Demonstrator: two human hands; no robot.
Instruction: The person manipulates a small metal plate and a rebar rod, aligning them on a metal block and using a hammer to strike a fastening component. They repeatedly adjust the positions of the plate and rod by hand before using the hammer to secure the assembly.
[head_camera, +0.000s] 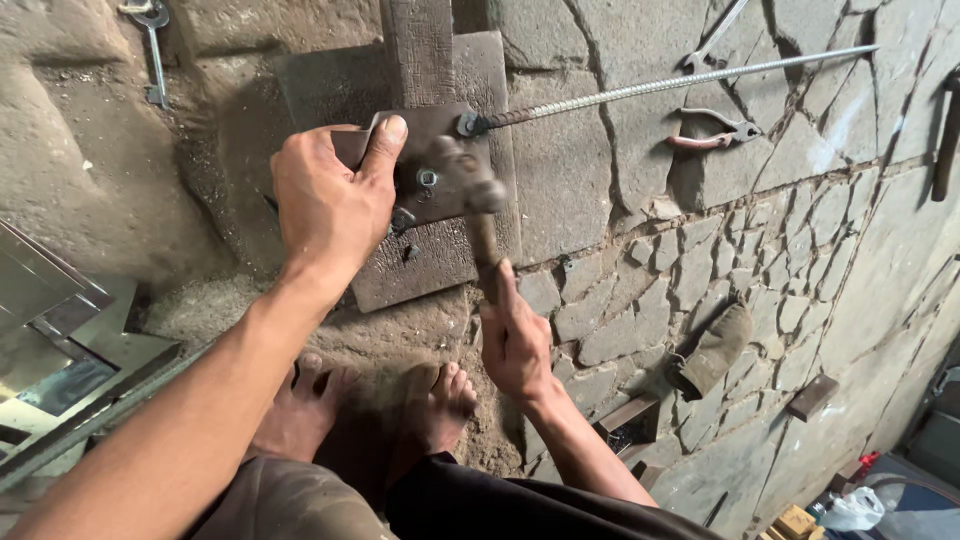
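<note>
Rusty brown metal plate (440, 165) lies on a flat slab on the stone floor (700, 260), pinned steady by the left hand (325, 205) with fingers closed over its edge, while the right hand (515, 340) grips a hammer (470, 190) whose blurred head is over it.

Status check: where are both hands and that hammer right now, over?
Left hand pressing metal plate flat. Right hand gripping hammer, head on plate. Threaded rod beside, pliers apart.

Bare forearms, no sleeves; bare feet (375, 405); dark shorts (480, 505).
</note>
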